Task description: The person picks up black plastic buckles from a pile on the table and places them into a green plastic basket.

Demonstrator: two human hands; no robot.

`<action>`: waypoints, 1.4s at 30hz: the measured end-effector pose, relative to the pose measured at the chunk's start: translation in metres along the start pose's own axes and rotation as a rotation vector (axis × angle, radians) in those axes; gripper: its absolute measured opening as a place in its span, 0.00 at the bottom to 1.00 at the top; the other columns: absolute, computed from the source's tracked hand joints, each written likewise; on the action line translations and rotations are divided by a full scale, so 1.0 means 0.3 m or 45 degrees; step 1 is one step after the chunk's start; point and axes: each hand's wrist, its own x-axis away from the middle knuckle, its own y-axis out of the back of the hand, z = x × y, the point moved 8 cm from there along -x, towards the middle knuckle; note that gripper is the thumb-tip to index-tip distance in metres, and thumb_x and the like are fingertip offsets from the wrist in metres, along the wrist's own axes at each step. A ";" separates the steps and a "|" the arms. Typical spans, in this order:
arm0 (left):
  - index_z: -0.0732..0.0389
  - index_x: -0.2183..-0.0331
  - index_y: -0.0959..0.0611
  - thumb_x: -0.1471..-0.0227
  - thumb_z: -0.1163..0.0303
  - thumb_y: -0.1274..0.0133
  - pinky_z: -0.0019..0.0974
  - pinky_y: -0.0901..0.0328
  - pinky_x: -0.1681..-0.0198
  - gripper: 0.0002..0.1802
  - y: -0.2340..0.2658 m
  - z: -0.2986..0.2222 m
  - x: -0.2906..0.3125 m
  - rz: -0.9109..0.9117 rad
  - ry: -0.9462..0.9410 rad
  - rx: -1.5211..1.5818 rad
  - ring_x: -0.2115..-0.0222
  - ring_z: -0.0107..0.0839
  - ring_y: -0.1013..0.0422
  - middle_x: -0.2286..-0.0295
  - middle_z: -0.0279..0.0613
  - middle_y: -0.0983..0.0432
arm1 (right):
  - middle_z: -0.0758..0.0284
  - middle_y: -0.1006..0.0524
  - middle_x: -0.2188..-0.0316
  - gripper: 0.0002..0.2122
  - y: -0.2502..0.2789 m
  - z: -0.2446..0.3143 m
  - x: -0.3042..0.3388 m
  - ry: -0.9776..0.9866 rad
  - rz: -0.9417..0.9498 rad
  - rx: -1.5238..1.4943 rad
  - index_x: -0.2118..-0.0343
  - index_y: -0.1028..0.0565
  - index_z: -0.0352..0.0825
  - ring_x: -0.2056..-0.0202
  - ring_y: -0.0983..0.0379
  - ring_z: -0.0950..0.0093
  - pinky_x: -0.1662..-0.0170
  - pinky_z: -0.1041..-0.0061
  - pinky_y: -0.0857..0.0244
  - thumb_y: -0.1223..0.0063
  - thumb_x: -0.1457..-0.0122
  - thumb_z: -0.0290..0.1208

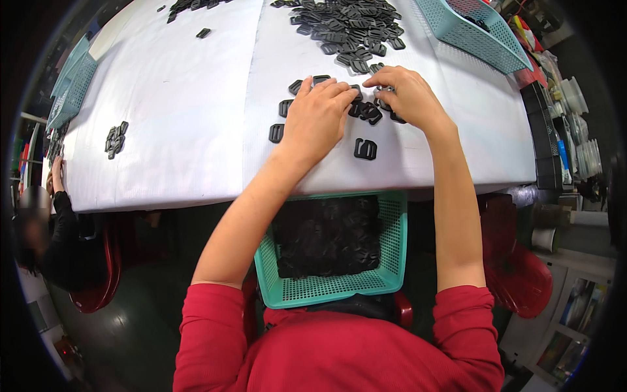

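On white table top (pixel 170 117), near front edge: left hand (pixel 318 117) laid flat, fingers spread over few black plastic buckles (pixel 366 112); nothing seen pinched, real grip can't be told. Right hand (pixel 410 98) curled, fingertips pressed on same loose cluster, hold also unclear. One buckle (pixel 365 149) left lying alone just below hands. Looks like sorting/gathering step; next move probably calls for pieces being swept or picked cleanly toward edge. Teal basket (pixel 392 261) in lap below edge, heaped with black parts. Second teal basket (pixel 473 36) up right, contents mostly hidden. Big buckle pile (pixel 349 26) further back.

White-topped desk (pixel 176 117) at twelve o'clock; red chair (pixel 522 274) at four; dark floor (pixel 130 333) at seven; cluttered shelves (pixel 575 130) at three.
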 end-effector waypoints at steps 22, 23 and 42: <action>0.55 0.58 0.18 0.50 0.61 0.42 0.56 0.49 0.41 0.17 -0.007 -0.025 0.019 0.115 -0.132 -0.047 0.50 0.38 0.34 0.57 0.39 0.26 | 0.71 0.21 0.66 0.11 -0.003 -0.016 0.171 0.037 -0.492 0.371 0.63 0.20 0.41 0.61 0.28 0.71 0.59 0.72 0.38 0.40 0.51 0.30; 0.57 0.56 0.19 0.49 0.63 0.43 0.50 0.45 0.42 0.18 0.023 -0.012 0.015 0.067 -0.100 -0.028 0.50 0.39 0.34 0.56 0.42 0.26 | 0.70 0.21 0.67 0.11 -0.005 -0.041 0.167 -0.087 -0.416 0.114 0.62 0.20 0.40 0.61 0.28 0.71 0.58 0.72 0.37 0.40 0.50 0.30; 0.59 0.41 0.35 0.39 0.54 0.62 0.50 0.58 0.36 0.29 -0.106 0.192 -0.010 0.244 0.072 0.094 0.38 0.42 0.49 0.41 0.47 0.41 | 0.54 0.33 0.46 0.22 -0.187 0.092 0.124 0.043 -0.453 -0.072 0.45 0.35 0.31 0.42 0.40 0.57 0.39 0.57 0.50 0.50 0.40 0.35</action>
